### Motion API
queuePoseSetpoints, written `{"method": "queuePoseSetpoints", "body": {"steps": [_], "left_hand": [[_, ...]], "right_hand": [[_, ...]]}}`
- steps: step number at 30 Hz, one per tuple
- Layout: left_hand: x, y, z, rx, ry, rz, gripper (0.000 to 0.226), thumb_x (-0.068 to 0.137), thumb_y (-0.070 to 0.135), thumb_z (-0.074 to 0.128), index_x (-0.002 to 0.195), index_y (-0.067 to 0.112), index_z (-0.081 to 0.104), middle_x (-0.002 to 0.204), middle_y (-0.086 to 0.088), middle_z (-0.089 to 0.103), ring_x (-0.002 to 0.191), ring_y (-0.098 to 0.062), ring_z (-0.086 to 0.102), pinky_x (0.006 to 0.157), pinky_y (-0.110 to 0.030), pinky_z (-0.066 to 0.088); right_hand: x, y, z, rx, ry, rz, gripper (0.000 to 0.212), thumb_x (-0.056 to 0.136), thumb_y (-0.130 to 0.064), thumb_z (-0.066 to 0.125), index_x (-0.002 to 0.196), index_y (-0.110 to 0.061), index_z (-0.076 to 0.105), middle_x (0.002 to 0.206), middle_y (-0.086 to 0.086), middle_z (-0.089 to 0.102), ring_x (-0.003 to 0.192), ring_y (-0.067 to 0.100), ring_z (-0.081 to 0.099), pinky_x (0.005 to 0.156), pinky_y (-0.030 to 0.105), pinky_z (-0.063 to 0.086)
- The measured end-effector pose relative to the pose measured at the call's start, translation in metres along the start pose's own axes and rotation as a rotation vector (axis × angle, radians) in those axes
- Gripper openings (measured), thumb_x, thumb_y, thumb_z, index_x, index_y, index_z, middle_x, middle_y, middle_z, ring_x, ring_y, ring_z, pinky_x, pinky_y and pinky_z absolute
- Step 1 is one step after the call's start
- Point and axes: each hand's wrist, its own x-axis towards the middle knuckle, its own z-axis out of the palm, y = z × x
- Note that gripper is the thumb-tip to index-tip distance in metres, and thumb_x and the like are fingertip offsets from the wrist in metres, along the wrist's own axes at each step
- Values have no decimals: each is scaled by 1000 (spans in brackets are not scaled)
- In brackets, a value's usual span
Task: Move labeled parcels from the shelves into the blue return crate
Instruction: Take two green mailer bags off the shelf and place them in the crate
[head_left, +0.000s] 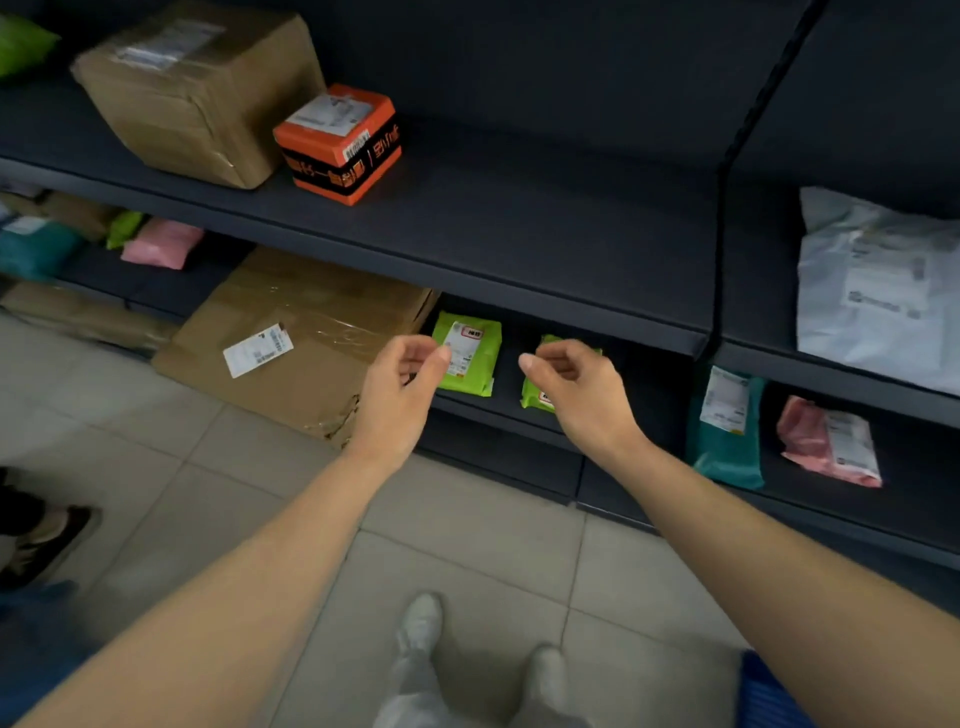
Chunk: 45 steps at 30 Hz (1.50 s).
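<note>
Two small green labeled parcels lie on the low dark shelf: one (470, 353) just right of my left hand (400, 387), the other (535, 395) mostly hidden behind my right hand (576, 384). Both hands hover in front of that shelf with fingers loosely curled and nothing in them. An orange labeled box (340, 143) and a big brown carton (197, 88) stand on the shelf above. A corner of the blue crate (769, 696) shows at the bottom right.
A flat cardboard box (301, 343) with a label leans at the shelf's foot. A grey bag (878, 291), a teal parcel (727, 431) and a pink parcel (831, 441) lie on the right bay. My shoes (421, 623) stand on tile floor. Another person's shoe (47, 540) is at left.
</note>
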Motion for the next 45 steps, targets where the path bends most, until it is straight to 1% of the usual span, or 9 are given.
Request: {"method": "queuePoseSetpoints", "body": {"steps": [7, 12, 16, 21, 28, 33, 36, 40, 45], "left_hand": [[97, -100, 34, 195, -142, -113, 29, 91, 30, 57, 111, 8, 57, 96, 3, 59, 87, -10, 55, 64, -1, 39], [149, -189, 59, 371, -200, -252, 48, 88, 40, 60, 123, 7, 53, 119, -8, 61, 109, -26, 59, 92, -34, 47], [180, -235, 82, 490, -208, -339, 58, 90, 36, 59, 135, 4, 44, 138, -15, 48, 121, -31, 51, 86, -26, 35], [240, -305, 117, 559, -207, -426, 67, 83, 47, 63, 134, 10, 41, 138, -15, 45, 122, -36, 47, 102, -46, 39], [264, -342, 104, 578, -92, -594, 77, 80, 49, 66, 134, 2, 36, 138, -20, 44, 123, -40, 44, 101, -48, 41], [254, -335, 123, 581, -65, -663, 83, 78, 51, 67, 137, 3, 34, 142, -18, 37, 129, -37, 34, 101, -42, 34], [255, -337, 129, 452, -65, -706, 76, 68, 49, 77, 126, 7, 51, 132, -15, 52, 122, -36, 43, 99, -40, 40], [257, -331, 132, 240, -41, -713, 42, 77, 22, 76, 112, 2, 63, 120, -15, 64, 114, -33, 57, 86, -31, 42], [247, -306, 128, 118, -78, -650, 36, 83, 9, 68, 118, 4, 63, 125, -13, 64, 117, -28, 57, 88, -28, 41]], "right_hand": [[100, 76, 41, -58, 108, 130, 47, 87, -43, 61, 121, -10, 58, 114, 3, 62, 106, 16, 58, 82, 22, 44], [152, 154, 63, -106, 168, 241, 58, 84, -47, 62, 129, -11, 53, 132, 7, 53, 119, 23, 53, 88, 26, 43], [187, 210, 69, -216, 196, 307, 62, 83, -50, 62, 130, -11, 50, 134, 11, 46, 126, 30, 43, 98, 36, 44], [250, 277, 72, -409, 192, 416, 69, 84, -52, 59, 138, -12, 42, 136, 16, 39, 129, 37, 33, 102, 42, 36], [275, 305, 105, -210, 216, 591, 85, 76, -52, 68, 138, -6, 31, 140, 19, 38, 128, 40, 40, 103, 51, 41], [268, 319, 86, -101, 355, 651, 71, 83, -34, 69, 132, 3, 31, 134, 24, 48, 119, 41, 52, 79, 33, 42], [266, 320, 80, -83, 412, 669, 59, 84, -30, 69, 124, 6, 47, 125, 23, 58, 111, 38, 60, 71, 31, 42], [273, 306, 92, -47, 445, 654, 38, 88, -22, 64, 116, 4, 59, 120, 22, 63, 108, 37, 62, 72, 32, 45], [264, 285, 105, 25, 457, 607, 30, 92, -18, 58, 115, 0, 56, 120, 20, 62, 106, 37, 62, 78, 37, 51]]}}
